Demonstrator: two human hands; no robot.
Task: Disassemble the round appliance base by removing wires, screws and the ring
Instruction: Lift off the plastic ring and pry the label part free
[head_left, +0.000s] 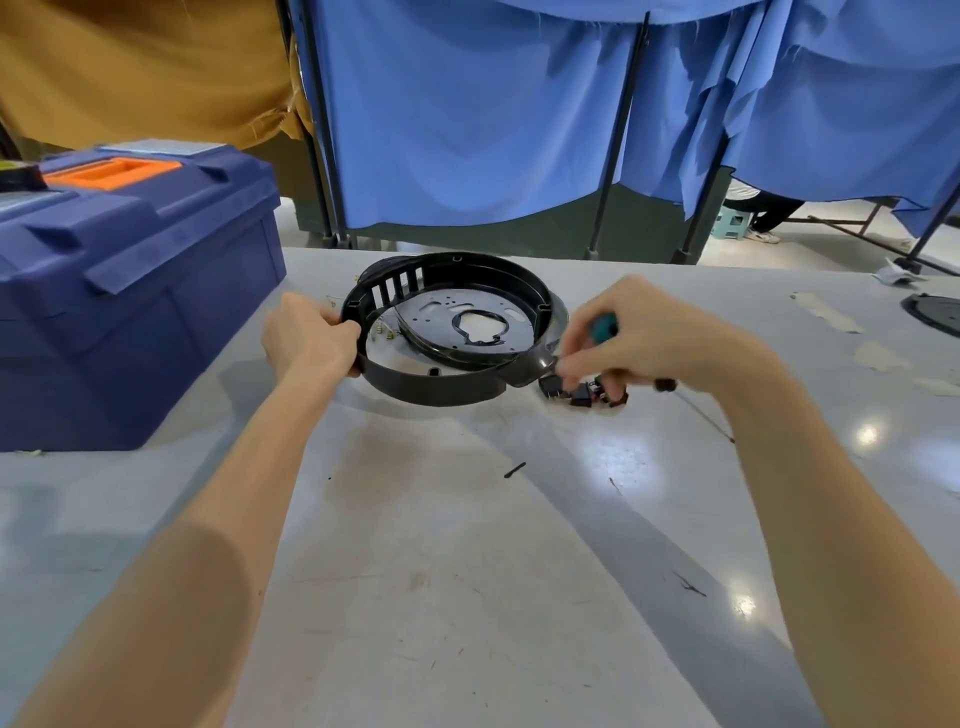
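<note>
Judging from how the parts lie, the disassembly is taken to be well advanced. The black ring (431, 387) is seen tilted and shifted off-centre over the metal plate (447, 312), so it appears freed though not yet lifted clear. A cluster of small black switch parts (571, 392) is seen lying loose on the table (467, 545), and a few brass-coloured screws (382, 328) are scattered inside the ring. Whether any screws or wires are left fastened cannot be told.

The base is found between the two hands. Its left rim is gripped by the left hand (306, 338), thumb over the top edge. Its right edge lies just beside the right hand (639, 332), in which a teal-handled screwdriver (605, 326) is held. That hand's fingertips are pinched together at the plate's edge, but what is pinched cannot be made out. The switch parts lie directly under the right hand, the screws just right of the left hand.
</note>
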